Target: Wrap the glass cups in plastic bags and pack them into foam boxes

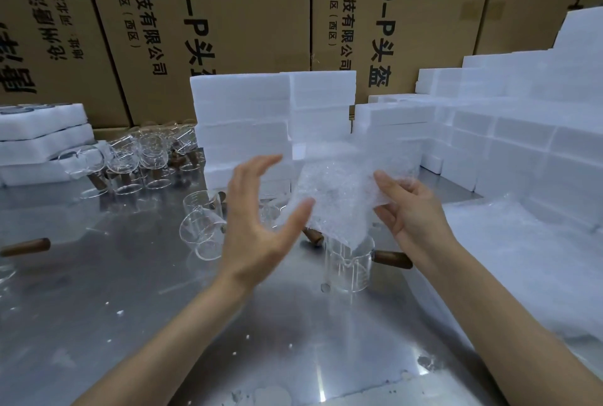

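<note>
R hand pinches a bubble-wrap plastic bag by its R edge, thumb on top and fingers curled under, holding it up above the table. L hand is spread wide, fingers straight, holding nothing, just L of the bag w/ thumb tip near or touching its lower edge; can't tell which. Directly under the bag stands an upright glass cup w/ a brown wooden side handle sticking out to the R. More cups lie on their sides near centre-L, and a cluster of upright ones sits further back L. Stacked foam boxes stand behind the hands and fill the R side; foam pieces are stacked far L too. Cardboard cartons form the back wall. Step looks like opening the bag mouth, cup not yet bagged. Handling: the bag is v. light, floppy and crinkly, so likely needs both hands at the mouth edges to spread it. The cup is thin glass, prob fragile and slick; best taken by the wooden handle or around the body, not the rim. Risk: knocking neighbouring cups, since several lie loose and could roll. Foam is light, rigid, dents easily.
</note>
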